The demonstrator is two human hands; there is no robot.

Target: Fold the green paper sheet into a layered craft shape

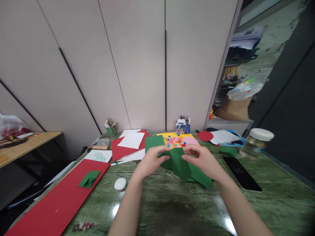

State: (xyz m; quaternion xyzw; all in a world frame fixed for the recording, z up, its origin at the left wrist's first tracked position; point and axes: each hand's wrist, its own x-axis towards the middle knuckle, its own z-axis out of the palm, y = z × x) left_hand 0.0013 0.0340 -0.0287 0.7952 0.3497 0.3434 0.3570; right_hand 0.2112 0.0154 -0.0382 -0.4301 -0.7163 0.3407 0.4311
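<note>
Between my two hands is a creased piece of green paper (179, 164), held above the table. My left hand (155, 159) pinches its left side, thumb in front. At the upper right edge, my right hand (199, 158) grips the same paper between thumb and fingers. Behind and below it lie more green sheets, one a flat green sheet (154, 141) at the back left, another a green strip (200, 176) at the lower right. A small folded green paper (89, 179) rests on the long red sheet (61, 200) at the left.
A white rounded object (120, 184) lies left of my forearm. Pink and blue pieces (175, 141) sit on yellow paper at the back. To the right are a phone (240, 173) and a lidded jar (256, 144). A marker box (182, 126) stands by the cabinet.
</note>
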